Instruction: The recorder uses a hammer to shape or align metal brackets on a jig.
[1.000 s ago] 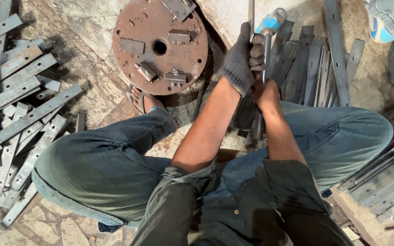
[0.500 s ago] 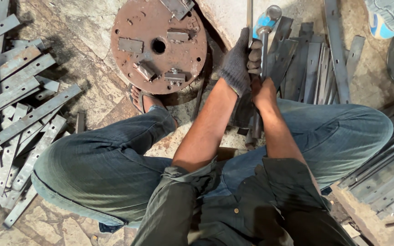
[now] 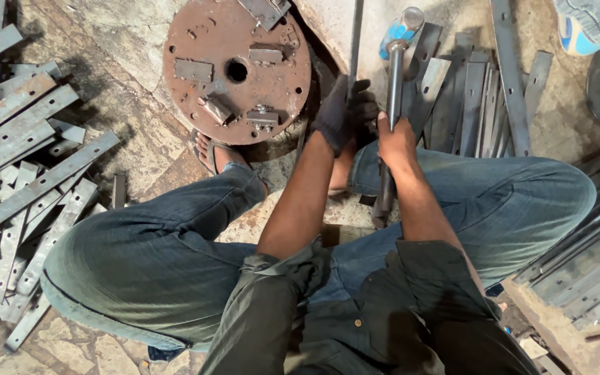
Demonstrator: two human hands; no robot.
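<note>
My left hand (image 3: 342,114) wears a black glove and is shut on a thin flat metal strip (image 3: 355,35) that stands upright between my knees. Just to its right, my bare right hand (image 3: 396,142) grips the steel handle of a hammer (image 3: 392,76). The hammer's blue and silver head (image 3: 403,26) points away from me. The two hands touch side by side above my legs in blue jeans. The strip's lower end is hidden behind the glove.
A rusty round plate (image 3: 237,69) with small blocks welded on it lies ahead on the left, with my sandalled foot (image 3: 213,153) at its edge. Flat steel strips are piled at left (image 3: 22,173) and ahead right (image 3: 473,90). Another person's shoe (image 3: 581,31) shows top right.
Both hands have shifted slightly left and nearer to me, still holding the strip and the hammer. The hammer's head sits a little lower in view.
</note>
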